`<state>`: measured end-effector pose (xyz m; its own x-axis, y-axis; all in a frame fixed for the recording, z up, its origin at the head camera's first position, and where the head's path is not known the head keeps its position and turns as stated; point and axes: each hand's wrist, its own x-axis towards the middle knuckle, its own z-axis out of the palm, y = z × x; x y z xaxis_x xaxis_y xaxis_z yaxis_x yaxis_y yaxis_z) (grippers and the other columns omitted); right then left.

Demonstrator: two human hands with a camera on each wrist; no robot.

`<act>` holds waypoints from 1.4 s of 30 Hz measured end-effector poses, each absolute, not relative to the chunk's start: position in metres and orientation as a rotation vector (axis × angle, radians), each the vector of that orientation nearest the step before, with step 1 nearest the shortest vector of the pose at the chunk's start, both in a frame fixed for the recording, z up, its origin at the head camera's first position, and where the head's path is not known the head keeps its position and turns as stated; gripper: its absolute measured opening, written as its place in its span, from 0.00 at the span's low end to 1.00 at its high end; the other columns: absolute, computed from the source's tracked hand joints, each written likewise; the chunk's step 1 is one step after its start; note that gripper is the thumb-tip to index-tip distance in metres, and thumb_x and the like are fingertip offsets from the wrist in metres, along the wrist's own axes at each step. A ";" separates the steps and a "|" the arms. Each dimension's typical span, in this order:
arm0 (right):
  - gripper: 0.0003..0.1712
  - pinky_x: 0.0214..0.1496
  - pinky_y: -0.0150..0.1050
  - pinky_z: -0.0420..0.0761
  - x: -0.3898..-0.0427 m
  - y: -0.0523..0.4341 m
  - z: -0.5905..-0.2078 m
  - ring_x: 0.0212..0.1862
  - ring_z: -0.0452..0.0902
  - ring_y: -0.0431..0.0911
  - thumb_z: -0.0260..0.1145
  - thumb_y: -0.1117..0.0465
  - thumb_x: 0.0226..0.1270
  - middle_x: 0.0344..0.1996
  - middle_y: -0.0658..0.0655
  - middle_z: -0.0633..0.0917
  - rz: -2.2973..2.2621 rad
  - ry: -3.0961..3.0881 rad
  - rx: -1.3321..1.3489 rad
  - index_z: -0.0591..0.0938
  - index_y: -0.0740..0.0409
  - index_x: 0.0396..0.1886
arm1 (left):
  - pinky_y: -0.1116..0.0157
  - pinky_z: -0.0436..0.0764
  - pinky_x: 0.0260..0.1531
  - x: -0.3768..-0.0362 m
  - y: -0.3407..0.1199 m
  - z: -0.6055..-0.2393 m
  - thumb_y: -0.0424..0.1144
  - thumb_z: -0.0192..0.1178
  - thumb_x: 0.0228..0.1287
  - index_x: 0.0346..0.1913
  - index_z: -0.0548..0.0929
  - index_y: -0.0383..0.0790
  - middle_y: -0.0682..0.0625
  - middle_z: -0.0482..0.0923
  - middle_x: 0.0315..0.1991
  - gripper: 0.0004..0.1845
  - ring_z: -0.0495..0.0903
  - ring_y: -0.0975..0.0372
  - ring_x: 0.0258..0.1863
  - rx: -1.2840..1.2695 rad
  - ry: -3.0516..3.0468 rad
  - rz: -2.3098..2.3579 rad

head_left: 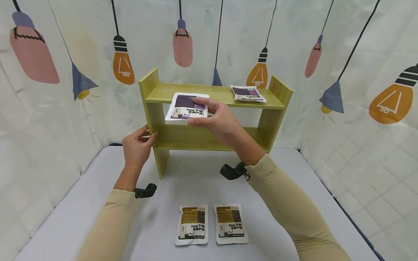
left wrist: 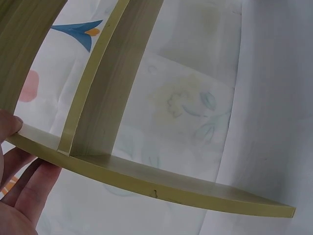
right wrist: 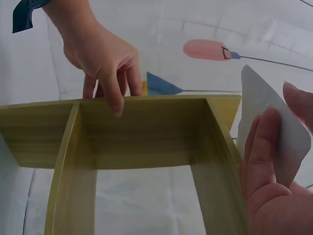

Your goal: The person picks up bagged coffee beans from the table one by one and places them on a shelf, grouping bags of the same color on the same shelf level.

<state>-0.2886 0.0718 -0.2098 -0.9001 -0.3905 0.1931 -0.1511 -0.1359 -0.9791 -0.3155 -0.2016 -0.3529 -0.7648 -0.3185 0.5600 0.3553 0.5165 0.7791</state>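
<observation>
My left hand (head_left: 136,149) grips the left side panel of a small yellow-green wooden shelf (head_left: 212,140). In the left wrist view, its thumb lies inside the panel's edge (left wrist: 161,191) and the fingers outside. With thumb and fingers, my right hand (head_left: 223,119) holds a flat white-edged pouch with a purple label (head_left: 187,105), just in front of the upper board's left half. The right wrist view shows the pouch's plain back (right wrist: 288,142). Similar purple-labelled pouches (head_left: 248,94) lie stacked on the upper board's right end.
Two pouches with brown-gold labels, a left one (head_left: 193,224) and a right one (head_left: 230,224), lie side by side on the white table (head_left: 156,224) in front of the shelf. A curtain printed with lamps (head_left: 209,40) hangs behind.
</observation>
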 end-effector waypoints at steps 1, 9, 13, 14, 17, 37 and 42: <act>0.40 0.47 0.31 0.86 -0.289 0.071 -0.209 0.51 0.83 0.49 0.75 0.77 0.56 0.62 0.61 0.78 -2.165 1.945 -0.614 0.78 0.54 0.70 | 0.83 0.80 0.35 -0.315 -0.202 -0.353 0.48 0.67 0.69 0.67 0.81 0.53 0.43 0.88 0.53 0.24 0.90 0.46 0.41 -0.032 -2.079 -1.282; 0.41 0.49 0.31 0.85 -0.294 0.070 -0.203 0.51 0.82 0.48 0.76 0.76 0.56 0.60 0.62 0.80 -2.181 1.952 -0.554 0.78 0.54 0.70 | 0.81 0.82 0.36 -0.315 -0.203 -0.354 0.49 0.67 0.68 0.67 0.81 0.56 0.44 0.88 0.54 0.24 0.90 0.47 0.42 -0.039 -2.082 -1.305; 0.40 0.49 0.33 0.85 -0.297 0.070 -0.200 0.49 0.83 0.49 0.77 0.74 0.56 0.58 0.63 0.82 -2.180 1.967 -0.517 0.79 0.52 0.69 | 0.80 0.82 0.36 -0.315 -0.202 -0.355 0.49 0.68 0.68 0.67 0.81 0.56 0.45 0.88 0.55 0.24 0.90 0.46 0.43 -0.041 -2.080 -1.309; 0.40 0.50 0.33 0.85 -0.298 0.070 -0.199 0.48 0.84 0.49 0.77 0.74 0.56 0.57 0.63 0.82 -2.179 1.971 -0.508 0.79 0.52 0.69 | 0.81 0.82 0.36 -0.315 -0.202 -0.355 0.49 0.67 0.68 0.67 0.81 0.56 0.45 0.88 0.54 0.24 0.90 0.46 0.43 -0.041 -2.079 -1.305; 0.39 0.53 0.36 0.87 -0.301 0.069 -0.196 0.46 0.85 0.50 0.77 0.72 0.56 0.56 0.64 0.82 -2.179 1.972 -0.495 0.79 0.52 0.70 | 0.81 0.81 0.36 -0.316 -0.203 -0.355 0.49 0.67 0.68 0.66 0.81 0.56 0.44 0.88 0.54 0.24 0.90 0.46 0.43 -0.044 -2.075 -1.300; 0.29 0.43 0.42 0.90 -0.307 0.063 -0.188 0.32 0.89 0.49 0.76 0.72 0.58 0.46 0.63 0.87 -2.253 1.940 -0.454 0.82 0.64 0.62 | 0.83 0.80 0.33 -0.317 -0.202 -0.355 0.46 0.68 0.68 0.65 0.82 0.52 0.43 0.89 0.52 0.23 0.88 0.65 0.34 -0.056 -2.058 -1.271; 0.28 0.38 0.41 0.90 -0.308 0.061 -0.190 0.26 0.88 0.48 0.78 0.68 0.57 0.36 0.63 0.89 -2.245 2.021 -0.463 0.84 0.63 0.59 | 0.84 0.80 0.33 -0.317 -0.202 -0.355 0.46 0.68 0.68 0.65 0.83 0.53 0.42 0.89 0.51 0.23 0.84 0.75 0.31 -0.062 -2.050 -1.266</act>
